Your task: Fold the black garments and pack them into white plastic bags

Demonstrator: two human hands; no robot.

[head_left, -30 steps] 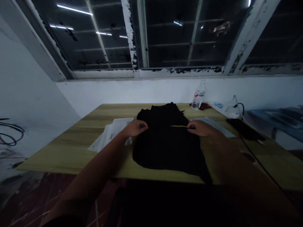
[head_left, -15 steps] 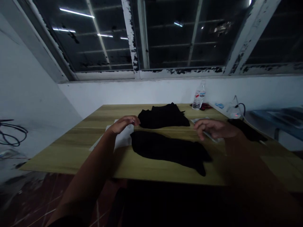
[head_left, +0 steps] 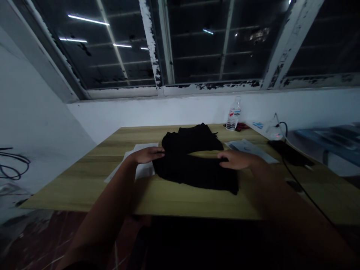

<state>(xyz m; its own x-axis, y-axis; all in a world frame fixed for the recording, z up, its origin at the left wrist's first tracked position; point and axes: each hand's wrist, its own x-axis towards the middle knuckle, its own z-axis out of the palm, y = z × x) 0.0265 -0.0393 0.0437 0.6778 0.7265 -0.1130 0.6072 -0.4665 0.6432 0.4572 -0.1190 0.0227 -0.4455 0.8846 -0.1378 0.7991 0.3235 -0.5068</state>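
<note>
**Uneven pull could skew near black cloth (head_left: pixel 197 172)**

White sheets (head_left: pixel 144 170) lie on the wood-grained table (head_left: pixel 84 183), just left of the near black cloth and partly hidden by the left forearm; a low sweep of that arm could drag or crease them. At the cloth's far left corner, the left hand (head_left: pixel 147 154) has thumb and fingers together in a grip that appears to pinch the fabric. The near black cloth itself lies crosswise on the table, spread between both hands. Just beyond it sits the far black cloth (head_left: pixel 192 138); a strip of bare tabletop parts the two toward the right, but at the left, dark against dark, touching or overlapping is impossible to tell. A left grip catching both would drag the second piece along. At the near cloth's far edge, toward its right end, the right hand (head_left: pixel 235 159) seems to pinch fabric between thumb and forefinger; lifting faster on this side could twist the cloth or fold its free lower corner under. Right of the near cloth, a pale packet (head_left: pixel 251 147) and, farther out, a dark cord (head_left: pixel 306 200) lie close enough for the right arm to nudge or snag.
</note>
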